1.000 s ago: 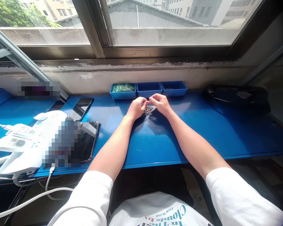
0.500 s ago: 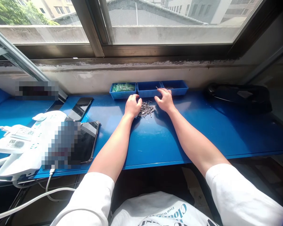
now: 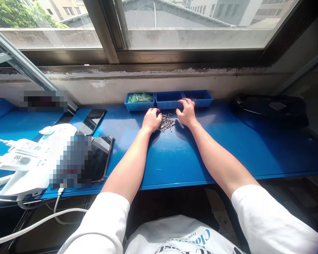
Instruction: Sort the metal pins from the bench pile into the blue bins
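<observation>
A loose pile of small, slim metal pins (image 3: 166, 123) lies on the blue table. My left hand (image 3: 151, 120) rests against the pile's left side, its fingers curled and the thumb a little apart from them; no pin shows between them. On the other side, my right hand (image 3: 187, 112) hovers at the front of the middle blue bin (image 3: 168, 104), thumb and fingers spread, with nothing visible in them. Green-tinted small packets (image 3: 140, 97) fill the left blue bin (image 3: 139, 106). A few dark metal pieces lie in the right blue bin (image 3: 205, 102), partly hidden behind my right hand.
Two phones, one farther back (image 3: 92, 121) and one nearer (image 3: 102, 158), lie left of my arms. A white power strip (image 3: 59, 135) with plugged-in chargers and cables covers the table's left part. A dark bag-like object (image 3: 272, 109) sits at the right. A window wall rises behind the bins.
A small metal pin showed at my right fingertips over the middle bin; it no longer shows there. My right hand has drawn slightly down from the bin. My left hand stays by the pile.
</observation>
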`<action>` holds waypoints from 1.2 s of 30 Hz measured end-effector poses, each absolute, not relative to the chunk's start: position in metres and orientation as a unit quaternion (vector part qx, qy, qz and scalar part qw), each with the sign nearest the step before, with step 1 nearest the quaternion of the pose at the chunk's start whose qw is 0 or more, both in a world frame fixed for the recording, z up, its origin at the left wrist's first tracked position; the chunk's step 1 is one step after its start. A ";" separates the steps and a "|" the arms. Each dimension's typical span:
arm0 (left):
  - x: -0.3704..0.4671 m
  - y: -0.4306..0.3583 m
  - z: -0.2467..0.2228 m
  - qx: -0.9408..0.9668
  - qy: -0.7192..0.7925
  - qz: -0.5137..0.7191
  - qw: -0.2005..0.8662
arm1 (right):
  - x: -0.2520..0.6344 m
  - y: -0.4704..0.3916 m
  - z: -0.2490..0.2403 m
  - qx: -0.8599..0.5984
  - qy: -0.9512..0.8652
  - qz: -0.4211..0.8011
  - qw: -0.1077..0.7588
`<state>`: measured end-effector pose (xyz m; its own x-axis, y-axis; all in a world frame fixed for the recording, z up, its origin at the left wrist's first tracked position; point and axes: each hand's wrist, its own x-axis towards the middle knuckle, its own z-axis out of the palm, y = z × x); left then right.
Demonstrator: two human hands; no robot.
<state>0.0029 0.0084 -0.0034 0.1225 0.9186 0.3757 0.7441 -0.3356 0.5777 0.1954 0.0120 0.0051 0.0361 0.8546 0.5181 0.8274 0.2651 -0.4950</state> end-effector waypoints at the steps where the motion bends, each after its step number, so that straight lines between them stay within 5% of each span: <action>1: 0.003 0.009 -0.004 0.742 0.557 0.350 0.127 | 0.195 0.009 0.007 -0.596 -0.696 0.023 0.400; 9: 0.003 0.010 -0.007 0.767 0.530 0.337 0.131 | 0.194 -0.011 0.019 -0.548 -0.770 0.171 0.281; 23: 0.003 0.009 -0.006 0.772 0.531 0.325 0.127 | 0.186 -0.013 0.020 -0.555 -0.800 0.128 0.190; 32: 0.002 0.010 -0.009 0.774 0.529 0.324 0.126 | 0.182 -0.009 0.018 -0.583 -0.776 0.146 0.194; 36: 0.002 0.007 -0.005 0.773 0.524 0.336 0.124 | 0.182 -0.006 0.017 -0.579 -0.716 0.230 0.316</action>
